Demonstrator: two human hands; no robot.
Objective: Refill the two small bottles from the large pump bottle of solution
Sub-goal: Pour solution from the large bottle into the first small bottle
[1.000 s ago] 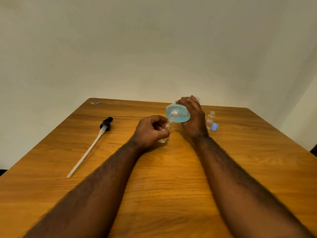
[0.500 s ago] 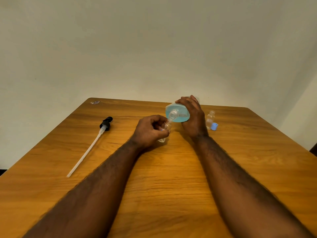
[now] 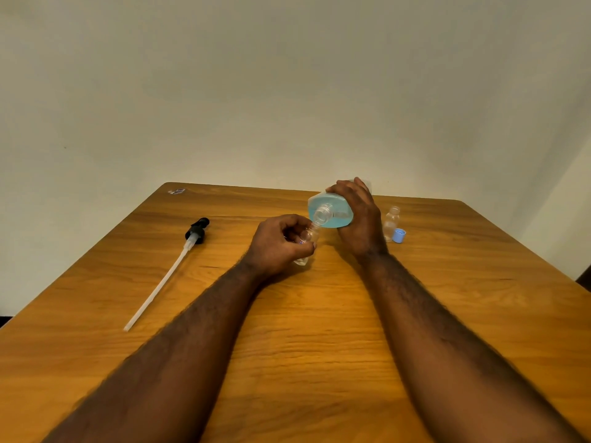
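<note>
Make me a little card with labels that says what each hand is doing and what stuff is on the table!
left hand: grips a small clear bottle, tilted
right hand: holds the large bottle of blue solution, tipped, its open neck at the small bottle's mouth
other small bottle: upright, no cap, right of the right hand
blue cap: lies beside that bottle
pump: lies at left, long tube attached
table: wooden
</note>
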